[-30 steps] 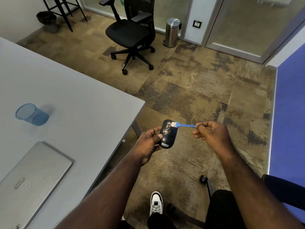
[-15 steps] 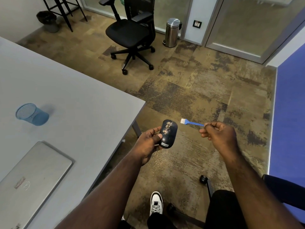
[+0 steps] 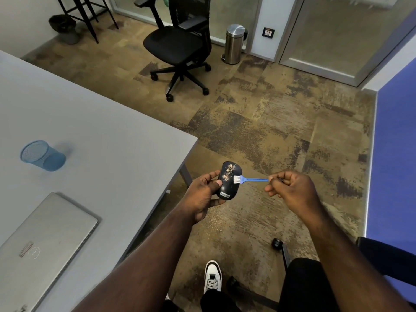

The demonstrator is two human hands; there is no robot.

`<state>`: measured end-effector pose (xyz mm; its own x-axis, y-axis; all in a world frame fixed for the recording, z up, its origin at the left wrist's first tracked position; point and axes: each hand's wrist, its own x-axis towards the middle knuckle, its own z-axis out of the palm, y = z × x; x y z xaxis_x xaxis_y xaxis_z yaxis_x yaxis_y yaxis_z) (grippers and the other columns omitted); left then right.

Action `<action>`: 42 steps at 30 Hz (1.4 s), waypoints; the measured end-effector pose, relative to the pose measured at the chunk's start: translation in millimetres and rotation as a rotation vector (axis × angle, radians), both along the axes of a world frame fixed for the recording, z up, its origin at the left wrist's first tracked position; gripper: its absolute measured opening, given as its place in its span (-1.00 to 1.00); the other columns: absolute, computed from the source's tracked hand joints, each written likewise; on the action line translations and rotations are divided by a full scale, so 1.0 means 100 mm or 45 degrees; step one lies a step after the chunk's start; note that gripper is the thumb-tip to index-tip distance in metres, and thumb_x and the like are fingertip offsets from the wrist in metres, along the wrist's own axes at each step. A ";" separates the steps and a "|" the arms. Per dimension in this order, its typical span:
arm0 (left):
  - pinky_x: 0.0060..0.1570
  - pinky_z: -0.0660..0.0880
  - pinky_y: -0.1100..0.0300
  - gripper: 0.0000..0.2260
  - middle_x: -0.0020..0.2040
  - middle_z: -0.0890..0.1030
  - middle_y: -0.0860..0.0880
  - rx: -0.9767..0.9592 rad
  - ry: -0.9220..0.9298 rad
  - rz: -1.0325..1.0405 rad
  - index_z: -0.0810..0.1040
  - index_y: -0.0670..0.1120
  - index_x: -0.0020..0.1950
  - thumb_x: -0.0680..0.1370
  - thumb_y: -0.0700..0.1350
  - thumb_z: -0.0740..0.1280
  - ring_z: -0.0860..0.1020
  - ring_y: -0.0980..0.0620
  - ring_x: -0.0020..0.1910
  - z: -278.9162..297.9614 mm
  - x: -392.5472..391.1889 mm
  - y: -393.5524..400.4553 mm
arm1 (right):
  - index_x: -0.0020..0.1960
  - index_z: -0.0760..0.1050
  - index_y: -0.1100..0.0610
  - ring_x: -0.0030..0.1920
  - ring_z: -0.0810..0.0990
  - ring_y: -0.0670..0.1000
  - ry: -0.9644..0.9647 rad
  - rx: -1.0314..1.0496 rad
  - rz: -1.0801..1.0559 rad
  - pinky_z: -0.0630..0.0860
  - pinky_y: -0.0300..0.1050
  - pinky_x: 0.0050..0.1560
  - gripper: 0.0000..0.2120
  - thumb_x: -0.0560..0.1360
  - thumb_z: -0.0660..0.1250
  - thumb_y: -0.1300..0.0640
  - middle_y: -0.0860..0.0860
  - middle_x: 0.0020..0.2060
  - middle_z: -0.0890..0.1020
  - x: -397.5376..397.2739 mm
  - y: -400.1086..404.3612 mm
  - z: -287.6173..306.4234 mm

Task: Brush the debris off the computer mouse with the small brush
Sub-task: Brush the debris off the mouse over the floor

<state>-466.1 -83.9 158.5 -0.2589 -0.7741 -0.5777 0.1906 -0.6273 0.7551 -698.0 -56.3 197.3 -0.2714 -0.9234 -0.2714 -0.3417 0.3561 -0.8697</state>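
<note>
A black computer mouse (image 3: 231,186) with pale crumbs of debris on its upper half is held over the floor, just off the table's corner. My left hand (image 3: 203,194) grips it from the left side, thumb on its edge. A small blue brush (image 3: 249,179) with white bristles lies across the mouse's right side, bristles touching the middle of its top. My right hand (image 3: 290,190) pinches the end of the brush handle.
A grey table (image 3: 101,136) fills the left, with a blue mesh cup (image 3: 42,155) and a closed silver laptop (image 3: 42,244) on it. A black office chair (image 3: 177,46) and a steel bin (image 3: 234,43) stand further back. My shoe (image 3: 212,276) rests below.
The brush swept off the mouse to the right half a second ago, then came back; its bristles now sit lower on the mouse than one second ago. The mouse stayed put.
</note>
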 end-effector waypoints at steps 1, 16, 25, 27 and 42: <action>0.03 0.59 -0.10 -0.67 0.15 0.62 -0.12 0.012 0.008 0.001 0.46 -0.11 0.38 0.61 -0.25 0.24 0.61 -0.03 0.00 0.01 -0.01 0.00 | -0.04 0.64 0.22 -0.41 0.68 -0.13 0.018 -0.011 -0.059 0.47 -0.41 -0.41 -0.92 0.53 0.38 0.24 -0.01 -0.39 0.72 -0.01 -0.01 -0.01; -0.04 0.64 -0.06 -0.75 0.09 0.67 -0.16 0.026 -0.076 -0.006 0.53 -0.17 0.27 0.59 -0.23 0.31 0.66 -0.07 -0.03 0.05 -0.08 0.00 | -0.04 0.63 0.17 -0.42 0.64 -0.23 0.136 -0.135 -0.119 0.48 -0.50 -0.34 -0.93 0.54 0.38 0.19 -0.05 -0.34 0.71 0.12 -0.10 0.08; -0.01 0.63 -0.07 -0.81 0.01 0.68 -0.15 0.021 -0.113 -0.036 0.56 -0.18 0.20 0.60 -0.23 0.30 0.66 -0.05 -0.08 0.07 -0.10 0.02 | -0.07 0.64 0.15 -0.39 0.68 -0.15 0.162 -0.053 0.000 0.57 -0.37 -0.29 -0.95 0.52 0.39 0.20 -0.04 -0.38 0.72 0.14 -0.04 0.02; -0.02 0.64 -0.06 -0.81 0.00 0.69 -0.14 0.013 -0.124 -0.043 0.57 -0.18 0.20 0.59 -0.22 0.30 0.67 -0.04 -0.09 0.07 -0.08 0.03 | -0.04 0.64 0.16 -0.40 0.66 -0.19 0.178 -0.085 -0.127 0.51 -0.46 -0.35 -0.92 0.54 0.38 0.18 -0.05 -0.35 0.72 0.11 -0.06 0.03; -0.23 0.60 0.16 -0.76 0.02 0.69 -0.11 -0.057 -0.221 -0.075 0.57 -0.12 0.26 0.60 -0.23 0.28 0.65 0.03 -0.15 0.15 -0.08 0.06 | -0.10 0.64 0.14 -0.40 0.69 -0.11 0.082 0.011 -0.120 0.53 -0.35 -0.35 -0.93 0.52 0.38 0.20 -0.03 -0.40 0.72 0.07 -0.09 0.03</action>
